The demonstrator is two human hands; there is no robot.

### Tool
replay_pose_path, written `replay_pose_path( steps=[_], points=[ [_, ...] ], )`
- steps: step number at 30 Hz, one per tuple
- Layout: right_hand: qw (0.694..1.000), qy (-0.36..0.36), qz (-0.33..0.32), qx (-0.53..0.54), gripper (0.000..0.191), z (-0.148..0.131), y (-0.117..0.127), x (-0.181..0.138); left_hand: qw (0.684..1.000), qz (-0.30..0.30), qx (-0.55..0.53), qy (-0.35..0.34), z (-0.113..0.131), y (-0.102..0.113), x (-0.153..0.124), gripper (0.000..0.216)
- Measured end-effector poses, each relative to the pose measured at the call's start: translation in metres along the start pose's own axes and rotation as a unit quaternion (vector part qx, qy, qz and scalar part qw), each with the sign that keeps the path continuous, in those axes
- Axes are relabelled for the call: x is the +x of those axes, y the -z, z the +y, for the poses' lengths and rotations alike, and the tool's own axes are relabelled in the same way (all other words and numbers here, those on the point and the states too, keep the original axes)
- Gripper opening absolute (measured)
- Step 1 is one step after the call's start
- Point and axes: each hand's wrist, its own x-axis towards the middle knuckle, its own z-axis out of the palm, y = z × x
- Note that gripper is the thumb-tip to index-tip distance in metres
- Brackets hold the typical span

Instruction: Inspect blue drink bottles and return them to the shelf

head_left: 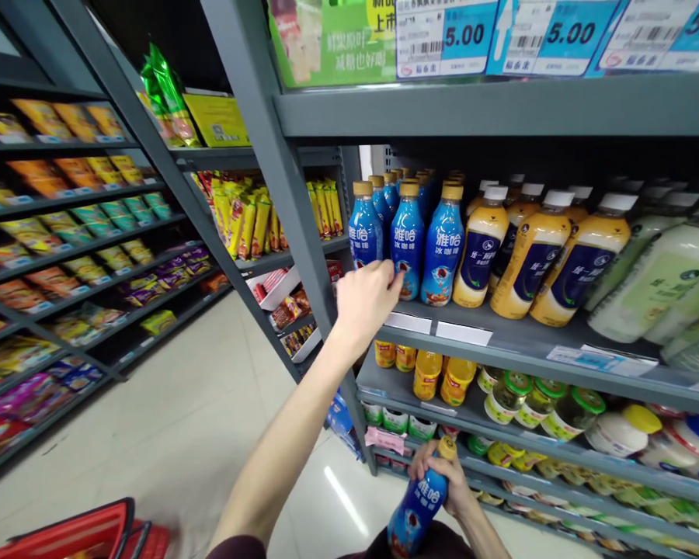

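Note:
At the left end of the drinks shelf, my left hand (370,303) has its fingers curled in front of a blue iced coffee bottle (366,225), hiding its lower part. Its fingertips come close to the lower part of a second blue bottle (408,233); whether they grip anything is hidden. A third blue bottle (443,248) stands to the right. Low in front of my body, my right hand (451,481) is wrapped around the upper part of another iced coffee bottle (418,508), which is tilted with its yellow cap up.
Bottles with white caps (536,256) stand further right. A grey upright post (268,132) rises left of the shelf. Jars and small yellow bottles (428,373) fill lower shelves. A red shopping basket (87,536) is at lower left. Snack shelves (64,225) line the far aisle.

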Motion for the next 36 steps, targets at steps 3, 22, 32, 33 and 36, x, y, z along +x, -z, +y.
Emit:
replay_pose_path(
  steps=[3,22,32,33,36],
  points=[
    [1.000,-0.004,-0.001,-0.008,0.018,-0.002,0.003,0.000,0.999,0.007,0.030,0.045,-0.016,0.010,-0.006,0.027],
    [0.997,0.062,-0.053,-0.017,0.015,-0.039,-0.020,0.000,0.935,0.231,-0.257,-0.082,-0.028,-0.002,-0.076,0.011],
    [0.992,0.122,0.001,0.000,0.025,-0.191,-0.111,0.021,0.722,-0.226,-0.654,0.024,0.008,-0.084,-0.245,0.068],
    [0.993,0.119,0.014,0.005,0.026,-0.201,-0.116,0.027,0.718,-0.207,-0.663,0.048,0.016,-0.087,-0.251,0.073],
    [0.995,0.100,0.021,0.014,0.026,-0.216,-0.126,0.039,0.716,-0.143,-0.674,0.108,0.037,-0.088,-0.260,0.080]
  ],
)
